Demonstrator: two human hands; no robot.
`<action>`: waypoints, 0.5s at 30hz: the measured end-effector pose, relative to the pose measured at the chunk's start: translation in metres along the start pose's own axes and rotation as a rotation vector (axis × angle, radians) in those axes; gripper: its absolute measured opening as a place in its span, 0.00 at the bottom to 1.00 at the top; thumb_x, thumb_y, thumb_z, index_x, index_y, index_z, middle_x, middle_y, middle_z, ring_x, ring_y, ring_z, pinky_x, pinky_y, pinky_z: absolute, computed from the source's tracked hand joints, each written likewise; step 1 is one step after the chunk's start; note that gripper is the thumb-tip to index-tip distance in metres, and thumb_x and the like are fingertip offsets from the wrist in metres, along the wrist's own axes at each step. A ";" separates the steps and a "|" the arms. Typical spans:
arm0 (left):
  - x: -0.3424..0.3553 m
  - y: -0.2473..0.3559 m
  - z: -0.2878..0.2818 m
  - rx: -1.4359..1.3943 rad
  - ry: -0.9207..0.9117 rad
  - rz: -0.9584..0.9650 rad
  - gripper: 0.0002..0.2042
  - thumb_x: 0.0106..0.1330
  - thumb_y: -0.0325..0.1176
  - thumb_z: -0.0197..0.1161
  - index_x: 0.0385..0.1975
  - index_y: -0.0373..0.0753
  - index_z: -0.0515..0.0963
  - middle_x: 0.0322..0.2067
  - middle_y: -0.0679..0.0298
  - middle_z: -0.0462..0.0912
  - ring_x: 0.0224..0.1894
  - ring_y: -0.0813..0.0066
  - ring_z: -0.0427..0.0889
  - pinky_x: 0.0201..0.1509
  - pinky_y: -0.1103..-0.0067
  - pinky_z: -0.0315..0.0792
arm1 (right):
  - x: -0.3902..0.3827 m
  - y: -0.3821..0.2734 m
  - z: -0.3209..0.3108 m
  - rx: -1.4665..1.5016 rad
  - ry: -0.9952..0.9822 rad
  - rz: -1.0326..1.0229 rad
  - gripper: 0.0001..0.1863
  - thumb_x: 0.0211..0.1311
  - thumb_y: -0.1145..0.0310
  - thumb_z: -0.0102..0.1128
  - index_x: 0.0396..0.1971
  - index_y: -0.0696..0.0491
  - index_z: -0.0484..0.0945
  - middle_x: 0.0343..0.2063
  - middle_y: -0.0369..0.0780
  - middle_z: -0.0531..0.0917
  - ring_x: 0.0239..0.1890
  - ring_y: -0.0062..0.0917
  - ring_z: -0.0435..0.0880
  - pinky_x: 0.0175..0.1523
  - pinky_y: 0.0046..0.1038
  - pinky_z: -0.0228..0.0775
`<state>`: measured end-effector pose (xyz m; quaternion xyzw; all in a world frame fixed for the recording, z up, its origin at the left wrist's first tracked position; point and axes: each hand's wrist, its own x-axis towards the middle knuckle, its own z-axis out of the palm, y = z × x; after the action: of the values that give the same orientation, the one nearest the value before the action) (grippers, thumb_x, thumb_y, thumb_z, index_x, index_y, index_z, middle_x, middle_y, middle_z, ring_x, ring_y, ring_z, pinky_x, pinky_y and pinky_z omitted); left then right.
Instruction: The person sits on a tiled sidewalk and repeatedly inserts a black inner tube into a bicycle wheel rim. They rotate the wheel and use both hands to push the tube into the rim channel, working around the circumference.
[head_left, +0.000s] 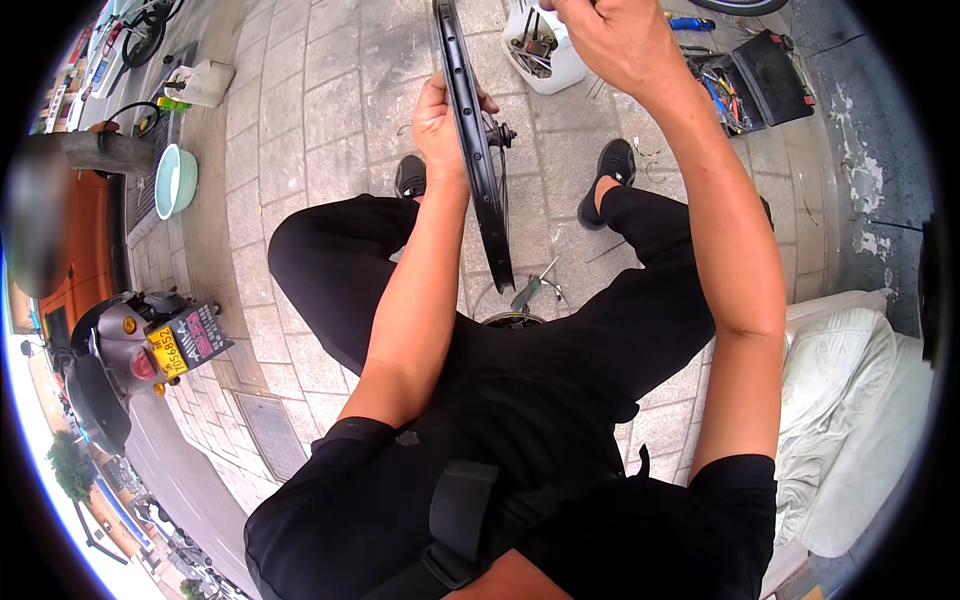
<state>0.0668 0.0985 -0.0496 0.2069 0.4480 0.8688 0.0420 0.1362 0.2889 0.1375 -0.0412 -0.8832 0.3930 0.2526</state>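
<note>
My left hand [437, 130] is closed around a black bicycle wheel [474, 150], held upright and edge-on between my knees. No tyre shows on its rim, a row of holes runs along it, and the hub [500, 135] with spokes sticks out on the right side. My right hand [622, 38] is raised at the top edge, right of the wheel, with its fingers curled together. The picture's edge cuts off the fingertips, so what they hold is hidden. On the paving between my legs lies a screwdriver [525, 293] with a green handle, by a round part [513, 319].
Ahead stands a cut white jug [556, 72] of metal parts. Right of it are an open black toolbox [768, 85] and a blue-handled tool [691, 24]. A mint basin [176, 181] and a parked scooter [118, 350] stand left. A pale covered seat [840, 430] is at my right.
</note>
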 end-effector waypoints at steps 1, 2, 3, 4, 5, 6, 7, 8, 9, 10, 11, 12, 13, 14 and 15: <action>-0.006 -0.002 0.011 0.085 0.029 -0.091 0.08 0.81 0.32 0.56 0.50 0.36 0.78 0.34 0.63 0.85 0.30 0.78 0.83 0.37 0.78 0.80 | 0.006 -0.017 0.010 0.123 -0.019 0.035 0.16 0.75 0.62 0.57 0.44 0.61 0.82 0.32 0.40 0.89 0.36 0.24 0.85 0.43 0.30 0.77; -0.007 -0.007 0.053 0.040 0.056 -0.194 0.09 0.81 0.32 0.56 0.52 0.35 0.79 0.35 0.66 0.85 0.29 0.82 0.80 0.36 0.80 0.78 | 0.014 -0.027 0.004 0.185 -0.007 0.100 0.16 0.75 0.61 0.57 0.45 0.61 0.82 0.33 0.40 0.89 0.36 0.22 0.84 0.43 0.30 0.76; -0.012 -0.014 0.050 0.102 0.062 -0.148 0.09 0.80 0.31 0.57 0.51 0.34 0.79 0.34 0.68 0.84 0.29 0.83 0.79 0.36 0.81 0.77 | 0.022 -0.034 0.021 0.340 -0.061 0.131 0.16 0.76 0.61 0.57 0.45 0.61 0.82 0.33 0.39 0.89 0.36 0.21 0.84 0.42 0.30 0.76; -0.015 -0.018 0.045 0.163 0.070 -0.102 0.08 0.80 0.30 0.58 0.51 0.33 0.79 0.33 0.69 0.83 0.29 0.83 0.78 0.36 0.82 0.76 | 0.028 -0.031 0.043 0.476 -0.099 0.065 0.16 0.76 0.61 0.57 0.45 0.60 0.83 0.33 0.39 0.89 0.34 0.20 0.83 0.41 0.29 0.75; -0.022 -0.023 0.057 0.196 0.032 -0.100 0.08 0.79 0.29 0.58 0.49 0.33 0.79 0.32 0.69 0.83 0.31 0.83 0.78 0.38 0.83 0.76 | 0.030 -0.010 0.059 0.569 -0.117 0.023 0.16 0.76 0.61 0.57 0.45 0.60 0.83 0.32 0.38 0.89 0.33 0.19 0.83 0.39 0.28 0.75; -0.028 -0.026 0.071 0.229 -0.006 -0.096 0.07 0.79 0.28 0.59 0.48 0.32 0.80 0.31 0.69 0.82 0.32 0.84 0.78 0.39 0.83 0.76 | 0.027 0.007 0.068 0.662 -0.135 -0.017 0.16 0.77 0.61 0.57 0.44 0.59 0.84 0.32 0.37 0.89 0.31 0.18 0.82 0.37 0.27 0.74; -0.032 -0.036 0.077 0.152 -0.044 -0.095 0.06 0.78 0.26 0.59 0.47 0.32 0.80 0.31 0.68 0.82 0.33 0.83 0.79 0.40 0.82 0.77 | 0.020 0.018 0.067 0.470 -0.148 0.072 0.15 0.78 0.61 0.56 0.43 0.57 0.85 0.30 0.35 0.88 0.29 0.14 0.79 0.36 0.23 0.71; -0.035 -0.033 0.070 0.159 -0.045 -0.076 0.06 0.78 0.25 0.58 0.46 0.31 0.80 0.31 0.67 0.83 0.34 0.81 0.80 0.41 0.81 0.78 | 0.008 0.001 0.074 0.473 -0.218 0.377 0.14 0.77 0.62 0.58 0.42 0.57 0.87 0.30 0.32 0.86 0.30 0.11 0.76 0.36 0.21 0.68; -0.037 -0.028 0.074 0.164 -0.058 -0.066 0.06 0.77 0.25 0.59 0.46 0.30 0.80 0.32 0.66 0.83 0.34 0.81 0.81 0.42 0.80 0.78 | 0.003 0.002 0.073 0.375 -0.203 0.316 0.14 0.76 0.62 0.58 0.42 0.57 0.87 0.30 0.32 0.86 0.31 0.11 0.77 0.38 0.20 0.69; -0.037 -0.024 0.078 0.170 -0.070 -0.058 0.06 0.77 0.25 0.60 0.46 0.30 0.80 0.32 0.65 0.84 0.35 0.80 0.81 0.42 0.79 0.79 | 0.002 0.007 0.073 0.280 -0.186 0.251 0.14 0.76 0.62 0.59 0.42 0.57 0.87 0.30 0.31 0.85 0.33 0.11 0.77 0.39 0.20 0.69; -0.037 -0.031 0.075 0.104 -0.045 -0.104 0.07 0.76 0.25 0.60 0.47 0.29 0.81 0.33 0.64 0.85 0.36 0.79 0.83 0.44 0.78 0.80 | 0.003 0.004 0.081 0.337 -0.136 0.217 0.14 0.75 0.63 0.60 0.42 0.58 0.88 0.30 0.31 0.84 0.34 0.11 0.78 0.40 0.19 0.70; -0.035 -0.029 0.072 0.082 -0.137 -0.145 0.12 0.78 0.29 0.61 0.55 0.31 0.80 0.43 0.60 0.87 0.48 0.77 0.84 0.55 0.78 0.79 | 0.000 0.005 0.080 0.387 -0.057 0.199 0.14 0.74 0.64 0.61 0.43 0.59 0.88 0.29 0.30 0.84 0.35 0.12 0.79 0.41 0.19 0.71; -0.039 -0.027 0.066 0.171 -0.172 -0.161 0.15 0.77 0.31 0.63 0.59 0.31 0.78 0.48 0.57 0.87 0.52 0.75 0.84 0.58 0.76 0.79 | 0.002 0.037 0.081 0.490 -0.107 0.121 0.16 0.77 0.62 0.62 0.52 0.59 0.83 0.42 0.40 0.90 0.46 0.17 0.85 0.54 0.21 0.76; -0.037 -0.013 0.055 0.270 -0.212 -0.178 0.19 0.76 0.32 0.64 0.63 0.31 0.76 0.52 0.54 0.86 0.55 0.72 0.84 0.61 0.75 0.78 | 0.000 0.036 0.081 0.505 -0.047 0.150 0.16 0.76 0.64 0.63 0.49 0.63 0.85 0.44 0.40 0.90 0.48 0.20 0.85 0.58 0.21 0.75; -0.040 -0.012 0.040 0.209 -0.195 -0.228 0.23 0.76 0.33 0.65 0.66 0.30 0.73 0.56 0.52 0.85 0.59 0.69 0.83 0.64 0.74 0.77 | 0.001 0.036 0.080 0.492 -0.035 0.138 0.16 0.75 0.63 0.65 0.48 0.62 0.86 0.42 0.37 0.90 0.46 0.18 0.84 0.56 0.21 0.74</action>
<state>0.1173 0.1256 -0.0514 0.2413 0.5502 0.7829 0.1615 0.0927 0.2596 0.0666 -0.0321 -0.7604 0.6130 0.2121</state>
